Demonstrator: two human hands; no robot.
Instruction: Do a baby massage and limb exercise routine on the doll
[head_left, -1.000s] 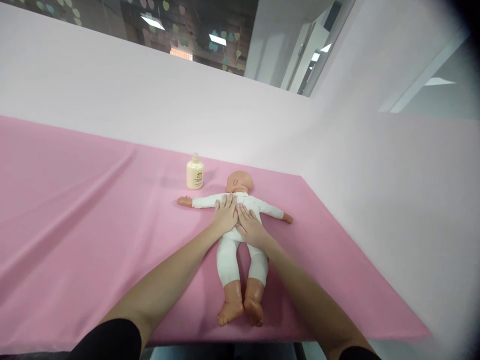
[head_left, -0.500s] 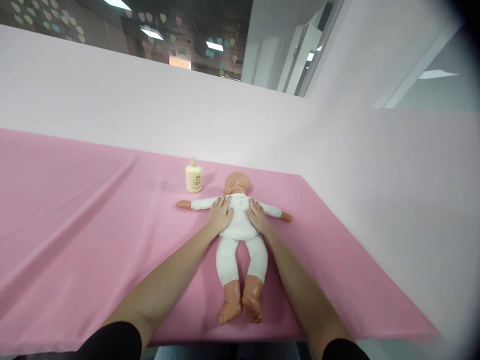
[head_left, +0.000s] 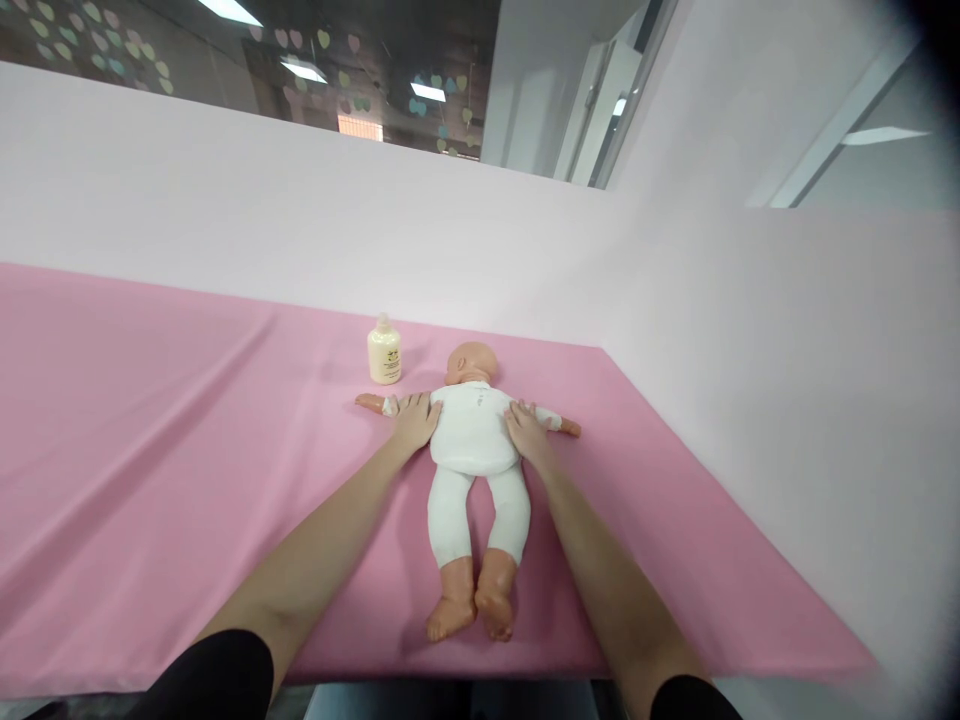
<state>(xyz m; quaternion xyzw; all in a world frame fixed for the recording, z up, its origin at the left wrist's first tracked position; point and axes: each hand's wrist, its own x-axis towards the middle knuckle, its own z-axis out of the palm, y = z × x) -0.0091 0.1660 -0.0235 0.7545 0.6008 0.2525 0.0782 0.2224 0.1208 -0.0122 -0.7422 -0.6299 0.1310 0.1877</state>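
A baby doll (head_left: 474,430) with a white cloth body lies face down, its arms stretched out sideways and its head away from me. Flat across the doll's left-side arm, beside the torso, rests my left hand (head_left: 417,420), open. My right hand (head_left: 528,430) lies open over the doll's other arm near the shoulder, with part of the palm against the torso's edge. Neither hand grips anything. Both of the doll's hands and its bare feet show past the cloth.
A cream-coloured bottle (head_left: 385,352) stands upright to the left of the doll's head. Pink cloth (head_left: 187,450) covers the table, with folds on the left. Behind it rises a white wall (head_left: 300,210) with a window (head_left: 375,70) above, and another white wall closes the right side.
Both hands have slid outward from the doll's upper back onto its arms, the left hand further left and the right hand slightly right. The doll and bottle stay in place.
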